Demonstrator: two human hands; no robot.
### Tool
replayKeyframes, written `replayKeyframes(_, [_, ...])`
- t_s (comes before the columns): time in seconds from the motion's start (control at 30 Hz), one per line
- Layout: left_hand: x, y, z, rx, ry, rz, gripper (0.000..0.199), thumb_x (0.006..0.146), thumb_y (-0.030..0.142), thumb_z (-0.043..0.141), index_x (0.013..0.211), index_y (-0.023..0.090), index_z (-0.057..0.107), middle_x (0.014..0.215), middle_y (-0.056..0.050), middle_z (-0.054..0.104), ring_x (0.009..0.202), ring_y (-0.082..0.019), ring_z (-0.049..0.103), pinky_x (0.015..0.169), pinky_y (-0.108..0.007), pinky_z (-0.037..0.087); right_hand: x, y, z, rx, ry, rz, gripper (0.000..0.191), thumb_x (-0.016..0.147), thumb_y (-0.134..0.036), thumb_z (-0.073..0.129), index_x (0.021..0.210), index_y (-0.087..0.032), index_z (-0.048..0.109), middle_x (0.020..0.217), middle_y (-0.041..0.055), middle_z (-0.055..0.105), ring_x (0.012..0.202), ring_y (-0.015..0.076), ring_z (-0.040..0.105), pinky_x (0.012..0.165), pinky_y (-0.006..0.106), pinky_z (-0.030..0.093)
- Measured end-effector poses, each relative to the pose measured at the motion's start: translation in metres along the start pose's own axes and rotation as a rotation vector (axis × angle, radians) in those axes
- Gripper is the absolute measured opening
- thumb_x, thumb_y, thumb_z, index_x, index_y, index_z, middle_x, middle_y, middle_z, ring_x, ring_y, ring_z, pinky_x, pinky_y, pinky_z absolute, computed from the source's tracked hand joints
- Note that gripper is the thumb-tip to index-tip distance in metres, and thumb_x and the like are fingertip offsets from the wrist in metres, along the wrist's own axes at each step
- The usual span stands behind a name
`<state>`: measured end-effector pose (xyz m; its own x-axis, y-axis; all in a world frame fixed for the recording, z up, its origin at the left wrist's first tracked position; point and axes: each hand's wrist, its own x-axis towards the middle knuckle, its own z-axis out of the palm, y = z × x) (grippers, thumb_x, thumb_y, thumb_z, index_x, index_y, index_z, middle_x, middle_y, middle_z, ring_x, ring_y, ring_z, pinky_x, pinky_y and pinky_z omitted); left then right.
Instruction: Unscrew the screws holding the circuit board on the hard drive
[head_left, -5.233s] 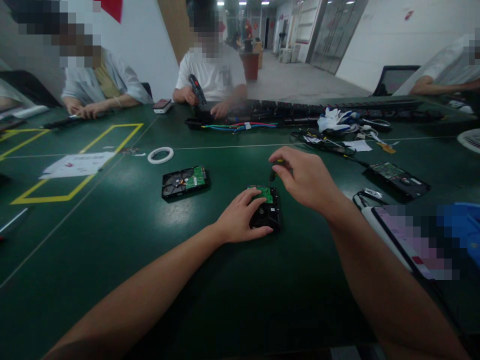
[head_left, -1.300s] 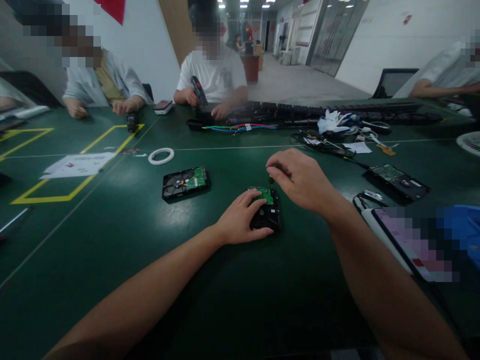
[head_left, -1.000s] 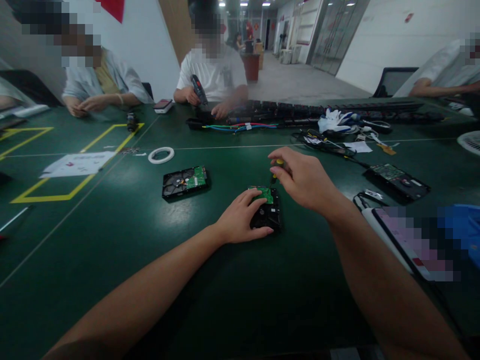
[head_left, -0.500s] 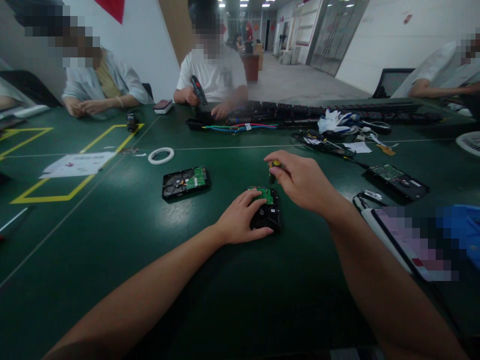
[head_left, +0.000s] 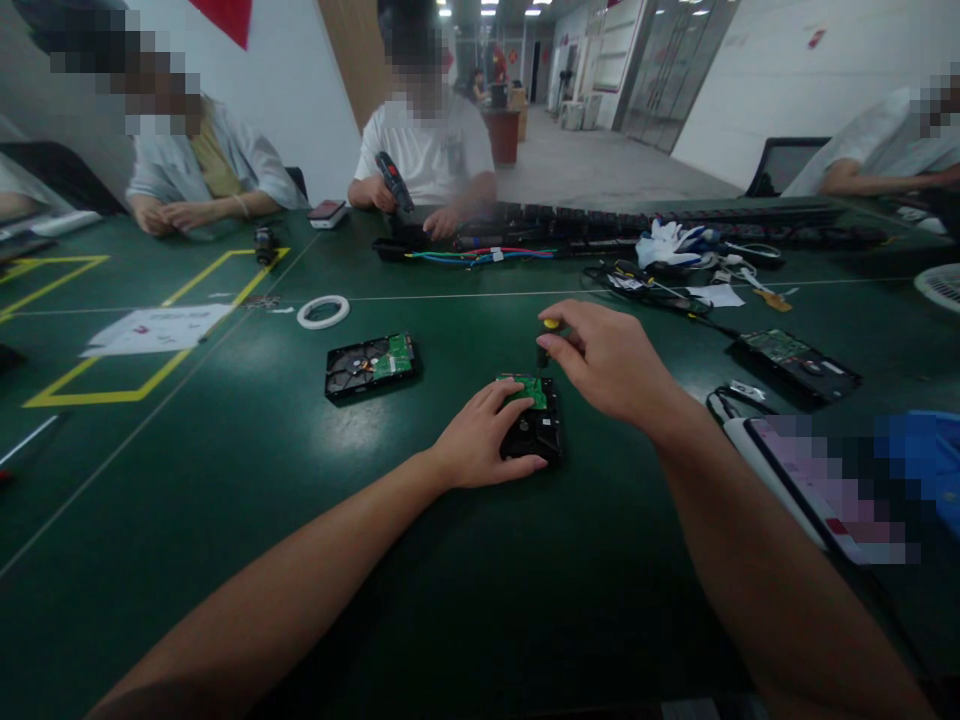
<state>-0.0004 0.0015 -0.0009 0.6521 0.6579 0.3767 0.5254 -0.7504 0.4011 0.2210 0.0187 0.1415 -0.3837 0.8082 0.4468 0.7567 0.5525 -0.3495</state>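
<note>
A black hard drive with a green circuit board [head_left: 541,436] lies on the green table in front of me. My left hand [head_left: 484,435] rests on its left side, fingers spread over the board and casing. Above the drive's far edge, my right hand [head_left: 611,360] pinches a small screwdriver [head_left: 543,352] with a yellow-topped dark handle. The screwdriver stands nearly upright, its lower end at the far right part of the board. Whether the tip sits in a screw is too small to tell.
A second hard drive [head_left: 371,366] lies to the left, a third drive [head_left: 795,365] on a cable to the right. Near my right forearm is a phone-like device [head_left: 810,485]. A tape roll [head_left: 323,312], paper sheets [head_left: 157,330] and white gloves [head_left: 671,243] lie farther off. Across the table, a person holds a power screwdriver [head_left: 394,181].
The fingers of my right hand have shifted slightly around the screwdriver handle, and its yellow top shows a little higher. My left hand and the drive stay in place.
</note>
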Motion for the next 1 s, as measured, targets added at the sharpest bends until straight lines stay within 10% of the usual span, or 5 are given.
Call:
replayKeyframes(0.2, [-0.0004, -0.0004, 0.0005, -0.005, 0.009, -0.003, 0.086, 0.091, 0.073, 0.077, 0.156, 0.024, 0.052, 0.163, -0.019, 0.048, 0.157, -0.045, 0.043, 0.129, -0.069, 0.041, 0.0000, 0.0021, -0.0018, -0.133, 0.065, 0.069, 0.026, 0.098, -0.047, 0.076, 0.092, -0.023, 0.069, 0.091, 0.0081, 0.073, 0.083, 0.0263, 0.065, 0.078, 0.039, 0.045])
replayKeyframes(0.5, [-0.0005, -0.0001, 0.0007, 0.000, 0.006, -0.003, 0.085, 0.091, 0.072, 0.076, 0.156, 0.022, 0.052, 0.162, -0.020, 0.048, 0.157, -0.044, 0.044, 0.130, -0.067, 0.041, -0.0003, 0.0000, -0.0035, -0.013, -0.011, -0.031, 0.036, 0.099, -0.012, 0.058, 0.132, -0.019, 0.071, 0.129, 0.0151, 0.076, 0.120, 0.0327, 0.069, 0.106, 0.047, 0.050])
replayKeyframes(0.87, [-0.0001, 0.0004, 0.0005, -0.017, 0.011, -0.010, 0.085, 0.090, 0.072, 0.078, 0.156, 0.025, 0.052, 0.164, -0.018, 0.048, 0.157, -0.046, 0.043, 0.129, -0.069, 0.040, -0.0019, 0.0011, -0.0027, -0.075, 0.040, 0.043, 0.023, 0.095, -0.042, 0.080, 0.094, -0.023, 0.067, 0.093, 0.0071, 0.073, 0.085, 0.0262, 0.065, 0.078, 0.039, 0.045])
replayKeyframes(1.0, [-0.0001, 0.0002, 0.0005, -0.014, 0.013, -0.004, 0.086, 0.090, 0.072, 0.078, 0.156, 0.023, 0.053, 0.163, -0.019, 0.048, 0.157, -0.045, 0.044, 0.130, -0.067, 0.040, -0.0009, 0.0002, -0.0028, -0.051, 0.014, 0.021, 0.011, 0.097, -0.025, 0.073, 0.107, -0.021, 0.071, 0.108, 0.0116, 0.077, 0.092, 0.0284, 0.069, 0.084, 0.041, 0.048])
